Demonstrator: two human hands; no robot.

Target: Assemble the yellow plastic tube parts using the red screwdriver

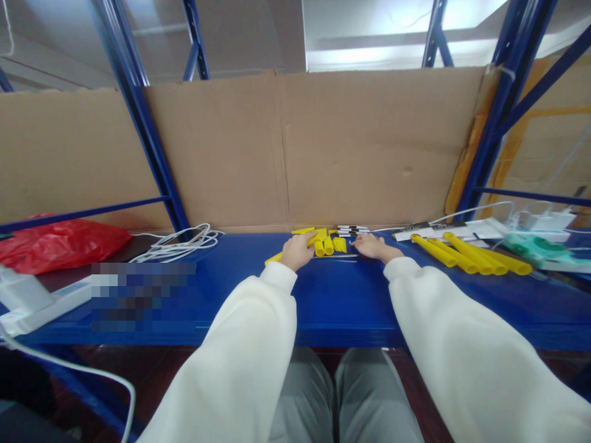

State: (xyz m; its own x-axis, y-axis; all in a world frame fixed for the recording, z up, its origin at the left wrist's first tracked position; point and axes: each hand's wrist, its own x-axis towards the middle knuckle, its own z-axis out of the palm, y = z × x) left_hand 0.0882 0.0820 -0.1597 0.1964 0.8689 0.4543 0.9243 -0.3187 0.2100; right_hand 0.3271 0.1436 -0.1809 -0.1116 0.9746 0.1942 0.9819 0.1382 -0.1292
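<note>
My left hand (298,251) is closed round a slim yellow tube (273,258), whose ends stick out on both sides of the fist. Just right of that fist several short yellow tube pieces (328,246) and a folded yellow piece (340,245) lie on the blue shelf top (341,301). Behind them is a small group of black-and-white items (353,231), too small to name. My right hand (369,245) rests low on the surface with its fingertips together; what they pinch, if anything, is too small to make out. A thin rod (335,258) lies between my hands.
Several long yellow tubes (466,255) lie at the right, near white power plugs (549,220) and green plastic (535,247). On the left are a coiled white cable (184,243), a red bag (69,243) and a power strip (50,307). Cardboard (323,147) walls the back.
</note>
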